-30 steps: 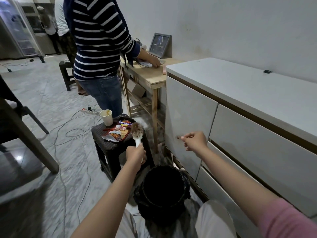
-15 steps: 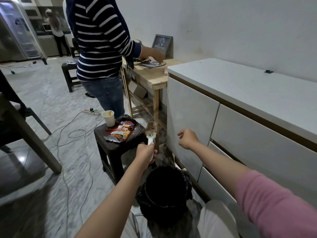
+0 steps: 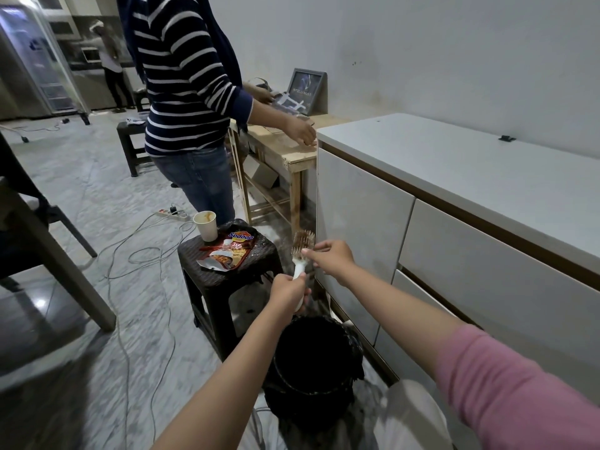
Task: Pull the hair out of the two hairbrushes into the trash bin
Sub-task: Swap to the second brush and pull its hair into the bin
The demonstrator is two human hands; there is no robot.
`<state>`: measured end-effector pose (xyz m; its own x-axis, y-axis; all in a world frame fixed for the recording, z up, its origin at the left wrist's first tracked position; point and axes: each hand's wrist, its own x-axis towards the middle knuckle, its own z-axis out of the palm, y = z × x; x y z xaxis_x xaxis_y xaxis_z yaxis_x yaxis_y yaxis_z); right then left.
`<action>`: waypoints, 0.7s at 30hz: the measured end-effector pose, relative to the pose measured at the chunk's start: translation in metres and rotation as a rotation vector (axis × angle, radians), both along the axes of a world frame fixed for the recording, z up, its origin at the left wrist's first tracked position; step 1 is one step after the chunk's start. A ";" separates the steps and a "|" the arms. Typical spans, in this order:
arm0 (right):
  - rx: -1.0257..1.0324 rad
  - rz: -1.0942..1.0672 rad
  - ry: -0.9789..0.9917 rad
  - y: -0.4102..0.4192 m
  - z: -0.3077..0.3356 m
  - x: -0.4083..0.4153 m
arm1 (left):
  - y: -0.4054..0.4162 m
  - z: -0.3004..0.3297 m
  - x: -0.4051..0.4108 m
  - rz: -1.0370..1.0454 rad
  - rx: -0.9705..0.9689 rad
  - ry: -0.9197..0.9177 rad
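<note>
Left hand (image 3: 287, 289) wraps the white plastic brush (image 3: 300, 254) handle; right hand (image 3: 331, 256) pinches at its bristly head, above the round black bin (image 3: 313, 362).

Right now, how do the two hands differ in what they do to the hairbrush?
The left hand grips the hairbrush by its white handle, low down; the right hand reaches in higher, fingertips pinching at the bristle head. The left hand is wrapped in a fist; the right hand's fingers are only partly curled. Both are on the same brush, above the black trash bin.
</note>
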<state>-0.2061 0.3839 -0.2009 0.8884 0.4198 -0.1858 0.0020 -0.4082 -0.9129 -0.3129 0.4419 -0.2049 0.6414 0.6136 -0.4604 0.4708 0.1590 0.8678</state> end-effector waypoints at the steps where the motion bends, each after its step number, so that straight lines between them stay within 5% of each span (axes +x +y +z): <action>1: 0.005 -0.013 -0.008 0.003 0.002 -0.002 | -0.002 0.002 0.000 -0.010 0.003 -0.007; 8: 0.031 -0.132 -0.099 0.002 0.009 -0.006 | 0.000 0.009 0.000 -0.029 -0.001 -0.017; 21: -0.017 -0.037 -0.219 -0.005 0.016 -0.009 | 0.001 0.005 0.001 0.120 -0.047 -0.079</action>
